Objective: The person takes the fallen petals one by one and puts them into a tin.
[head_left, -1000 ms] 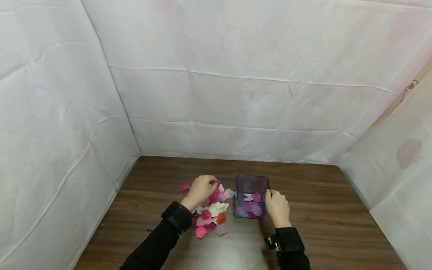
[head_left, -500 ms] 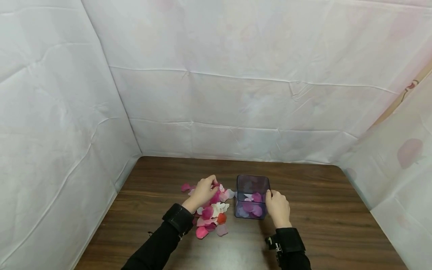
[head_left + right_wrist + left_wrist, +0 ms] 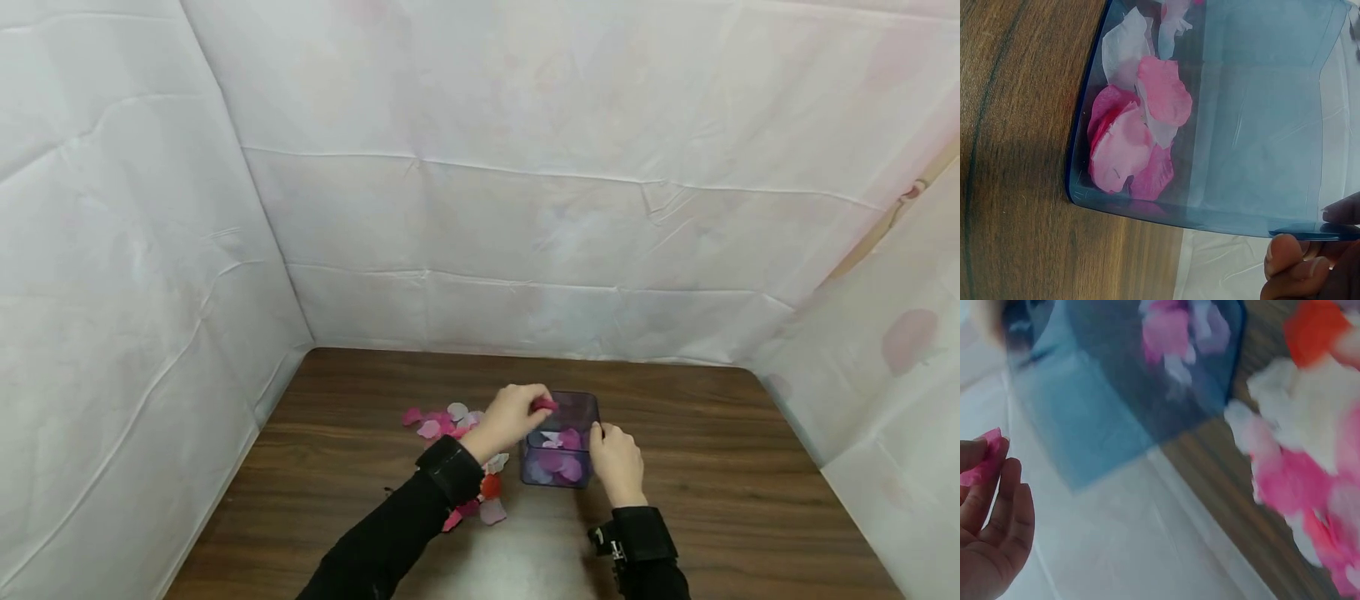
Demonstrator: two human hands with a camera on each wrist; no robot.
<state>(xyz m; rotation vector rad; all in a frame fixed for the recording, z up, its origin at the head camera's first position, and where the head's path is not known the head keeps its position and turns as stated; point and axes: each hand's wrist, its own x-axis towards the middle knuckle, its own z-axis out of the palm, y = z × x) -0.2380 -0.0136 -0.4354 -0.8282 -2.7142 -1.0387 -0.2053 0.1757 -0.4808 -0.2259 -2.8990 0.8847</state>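
Observation:
My left hand (image 3: 510,417) pinches a deep pink artificial flower petal (image 3: 544,404) between thumb and fingers. It hovers over the left rim of a see-through dark plastic box (image 3: 581,407). In the left wrist view the petal (image 3: 985,459) looks creased in the grip. My right hand (image 3: 618,467) holds the box's right side, and the right wrist view has thumb and fingers (image 3: 1290,256) on either side of the rim. Pink, white and purple petals (image 3: 1124,150) lie at the bottom of the box. Left of it is a loose petal pile (image 3: 491,487), partly hidden by my left forearm.
The wooden table (image 3: 720,467) carries the box and the pile. White cloth (image 3: 525,250) hangs behind the table and along both sides. A few petals (image 3: 412,416) lie at the far left end of the pile.
My left hand has lifted from the pile and moved right to the box, bringing a pink petal with it. My right hand and the box stay in place.

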